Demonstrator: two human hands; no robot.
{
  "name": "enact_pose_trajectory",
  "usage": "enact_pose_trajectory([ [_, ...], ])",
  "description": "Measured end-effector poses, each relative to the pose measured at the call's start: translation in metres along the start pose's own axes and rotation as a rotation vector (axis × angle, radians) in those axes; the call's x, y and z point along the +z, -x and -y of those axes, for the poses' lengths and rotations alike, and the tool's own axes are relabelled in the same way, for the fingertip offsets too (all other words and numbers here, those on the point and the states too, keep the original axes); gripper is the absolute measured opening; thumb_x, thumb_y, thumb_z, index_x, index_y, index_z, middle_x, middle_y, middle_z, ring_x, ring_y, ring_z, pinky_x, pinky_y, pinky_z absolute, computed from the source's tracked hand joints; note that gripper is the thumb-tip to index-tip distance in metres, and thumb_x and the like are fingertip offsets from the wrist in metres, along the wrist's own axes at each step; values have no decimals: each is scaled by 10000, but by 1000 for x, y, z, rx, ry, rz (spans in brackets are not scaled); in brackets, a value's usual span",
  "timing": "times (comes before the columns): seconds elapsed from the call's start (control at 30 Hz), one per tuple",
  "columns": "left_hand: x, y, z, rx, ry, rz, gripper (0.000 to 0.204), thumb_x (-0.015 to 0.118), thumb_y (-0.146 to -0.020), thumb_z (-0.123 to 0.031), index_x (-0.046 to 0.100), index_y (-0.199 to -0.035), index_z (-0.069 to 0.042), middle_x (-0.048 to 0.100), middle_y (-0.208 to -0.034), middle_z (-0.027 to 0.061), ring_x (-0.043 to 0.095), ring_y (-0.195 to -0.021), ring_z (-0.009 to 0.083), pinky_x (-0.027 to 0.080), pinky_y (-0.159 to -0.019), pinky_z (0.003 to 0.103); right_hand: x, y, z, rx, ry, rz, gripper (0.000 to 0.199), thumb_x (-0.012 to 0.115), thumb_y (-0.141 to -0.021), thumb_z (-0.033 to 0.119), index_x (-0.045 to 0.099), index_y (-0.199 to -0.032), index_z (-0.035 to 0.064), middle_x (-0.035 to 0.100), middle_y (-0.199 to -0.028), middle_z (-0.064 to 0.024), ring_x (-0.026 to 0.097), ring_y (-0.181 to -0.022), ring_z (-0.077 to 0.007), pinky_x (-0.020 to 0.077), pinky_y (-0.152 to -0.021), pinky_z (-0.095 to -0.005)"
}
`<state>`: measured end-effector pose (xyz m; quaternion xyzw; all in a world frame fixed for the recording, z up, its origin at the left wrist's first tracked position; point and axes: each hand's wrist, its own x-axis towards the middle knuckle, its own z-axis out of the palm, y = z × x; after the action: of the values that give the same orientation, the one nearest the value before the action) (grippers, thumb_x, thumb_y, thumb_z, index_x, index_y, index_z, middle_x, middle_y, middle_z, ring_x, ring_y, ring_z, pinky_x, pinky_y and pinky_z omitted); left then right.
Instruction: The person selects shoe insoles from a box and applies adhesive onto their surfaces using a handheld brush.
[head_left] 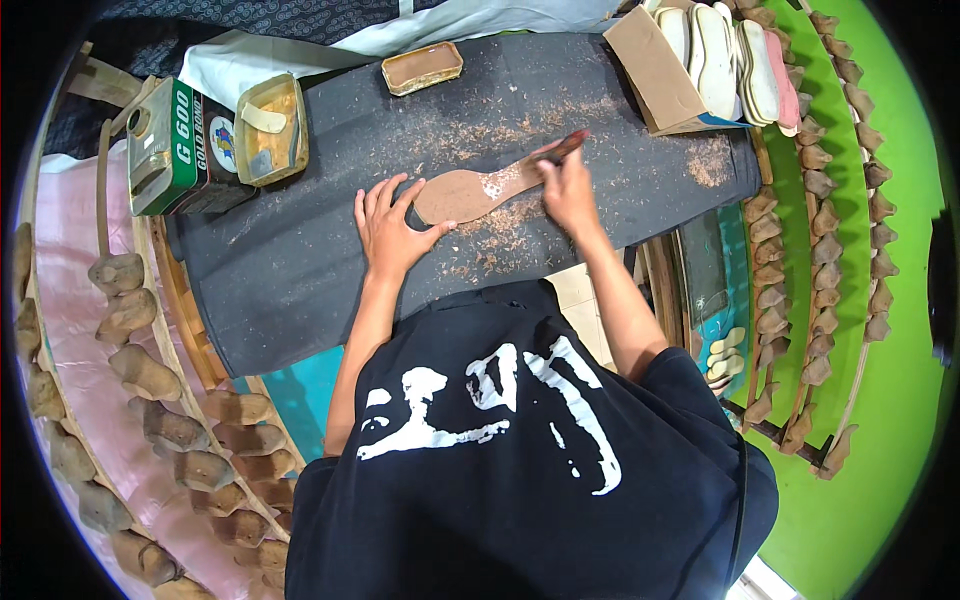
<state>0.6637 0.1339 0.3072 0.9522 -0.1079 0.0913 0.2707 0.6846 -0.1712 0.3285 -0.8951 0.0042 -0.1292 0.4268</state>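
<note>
A brown shoe sole (455, 197) lies flat on the dark cloth, its broad end to the left and a pale speckled patch at its narrow middle. My left hand (388, 235) rests at the broad end with fingers spread on the cloth; its thumb touches the sole's near edge. At the narrow end, my right hand (570, 195) is closed round a hand tool with a reddish-brown handle (572, 144). The tool's working end cannot be made out clearly against the sole. Pinkish-brown shavings (490, 255) are scattered round the sole.
A green-and-black metal can (185, 145) and a yellowish tub (270, 130) stand at the left. A small rectangular dish (422, 70) sits at the far edge. Far right, a cardboard box (655, 75) holds pale soles. Racks of shoe lasts (145, 373) flank both sides.
</note>
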Motion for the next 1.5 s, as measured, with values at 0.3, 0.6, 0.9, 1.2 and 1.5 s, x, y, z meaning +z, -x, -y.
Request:
enact_pose_trajectory([
  [0.3, 3, -2, 2, 19, -9, -40, 807, 932, -618, -646, 779, -1274, -202, 640, -1420, 48, 528, -1395, 286, 230, -1271, 564, -3, -4, 39, 42, -128, -102, 262, 687, -995, 92, 564, -1195, -24, 768, -996, -205, 788, -893, -285, 611, -776, -409],
  [0.6, 3, -3, 3, 31, -2, -47, 807, 927, -626, -648, 774, -1280, -200, 642, -1416, 46, 527, -1394, 282, 236, -1267, 562, -12, -7, -2, 6, 54, -136, 239, 732, -963, 120, 577, -1082, -17, 730, -904, -231, 755, -835, -395, 582, -719, -457],
  [0.9, 4, -1, 6, 40, -16, -54, 795, 920, -631, -654, 776, -1265, -195, 645, -1410, 44, 532, -1386, 284, 243, -1258, 562, 30, 21, 41, -197, 227, 14, 209, 735, -904, 32, 602, -1065, 35, 674, -907, -196, 681, -828, -427, 557, -741, -497],
  [1.2, 2, -3, 2, 40, -25, -46, 793, 917, -636, -656, 776, -1262, -189, 644, -1412, 51, 535, -1385, 288, 246, -1255, 561, -1, 3, 0, 25, 58, -153, 207, 736, -959, 134, 643, -1077, -8, 754, -909, -202, 754, -829, -384, 589, -744, -430],
  [1.5, 2, -2, 3, 33, -13, -46, 785, 922, -640, -641, 776, -1262, -185, 642, -1415, 51, 532, -1389, 285, 240, -1262, 566, 7, 16, 33, -30, 5, -101, 230, 747, -950, 131, 653, -1106, -9, 754, -912, -208, 765, -872, -357, 578, -775, -427],
])
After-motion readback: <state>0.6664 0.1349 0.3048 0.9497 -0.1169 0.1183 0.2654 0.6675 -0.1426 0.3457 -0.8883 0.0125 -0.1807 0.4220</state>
